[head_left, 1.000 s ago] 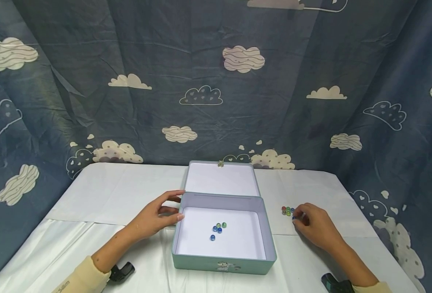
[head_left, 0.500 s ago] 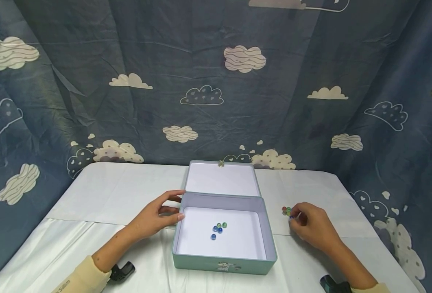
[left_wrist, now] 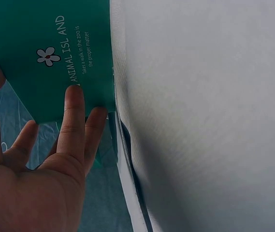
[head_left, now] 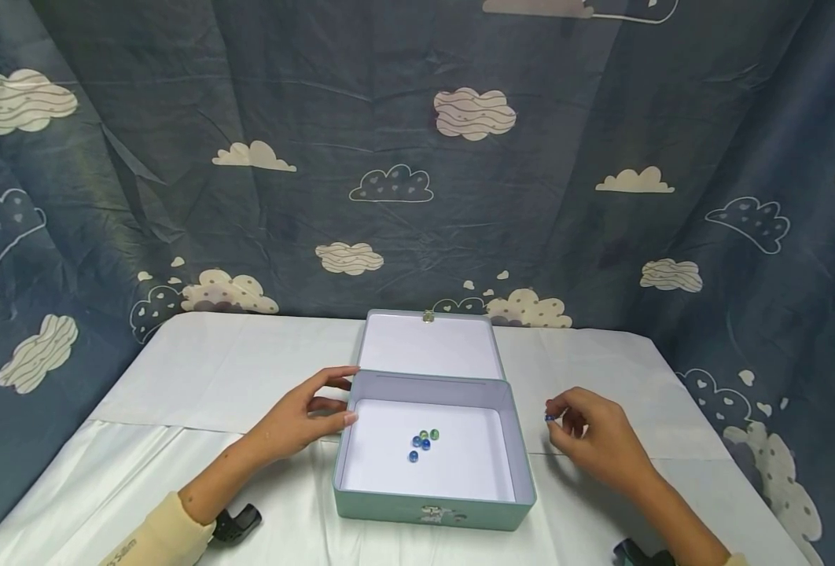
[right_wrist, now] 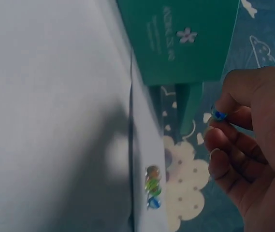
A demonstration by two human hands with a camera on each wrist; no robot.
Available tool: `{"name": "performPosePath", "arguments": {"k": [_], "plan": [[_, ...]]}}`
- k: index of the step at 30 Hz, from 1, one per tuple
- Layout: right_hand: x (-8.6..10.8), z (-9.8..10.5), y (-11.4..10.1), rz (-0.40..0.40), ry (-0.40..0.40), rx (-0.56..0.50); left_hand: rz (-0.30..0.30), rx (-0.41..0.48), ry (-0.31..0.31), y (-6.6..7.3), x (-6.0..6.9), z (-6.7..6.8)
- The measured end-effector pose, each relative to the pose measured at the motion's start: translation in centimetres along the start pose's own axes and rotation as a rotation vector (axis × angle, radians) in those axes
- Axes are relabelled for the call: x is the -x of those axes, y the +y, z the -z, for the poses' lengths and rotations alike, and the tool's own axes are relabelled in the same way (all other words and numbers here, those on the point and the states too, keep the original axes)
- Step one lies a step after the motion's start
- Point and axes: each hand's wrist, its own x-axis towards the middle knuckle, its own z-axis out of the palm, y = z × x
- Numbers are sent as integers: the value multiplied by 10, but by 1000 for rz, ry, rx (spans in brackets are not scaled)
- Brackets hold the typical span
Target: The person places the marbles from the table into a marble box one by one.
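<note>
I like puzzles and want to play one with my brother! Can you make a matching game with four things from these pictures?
Things:
1. Left hand
2. Right hand
3. Lid
4. Three blue and two green marbles

Where or how:
A. Open, at the back of the box
B. Pinching a blue marble
C. On the box's floor
D. Touching the box's side

Right pairs: 1-D, 2-B, 3-A, 4-C

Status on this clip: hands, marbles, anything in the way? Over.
Left hand against left side of box. Right hand pinching blue marble, off table. Five marbles inside box. Lid open, nothing seen blocking.
</note>
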Motion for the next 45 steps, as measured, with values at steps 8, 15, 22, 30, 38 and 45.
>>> {"name": "performPosePath", "arguments": {"k": [8, 15, 22, 30, 38, 45], "plan": [[-2, 3, -16, 17, 2, -28, -3, 0, -1, 2, 0, 0], [-3, 4, -28, 72, 7, -81, -6, -11, -5, 1, 1, 0], [-2, 3, -40, 71, -8, -115, -3, -28, -1, 0, 1, 0], [-1, 0, -44, 85, -19, -125, -3, -3, 0, 0, 1, 0], [0, -2, -45, 76, -33, -122, -4, 7, -4, 0, 0, 0], [-1, -2, -46, 53, -47, -112, -6, -10, -5, -1, 0, 0]]}}
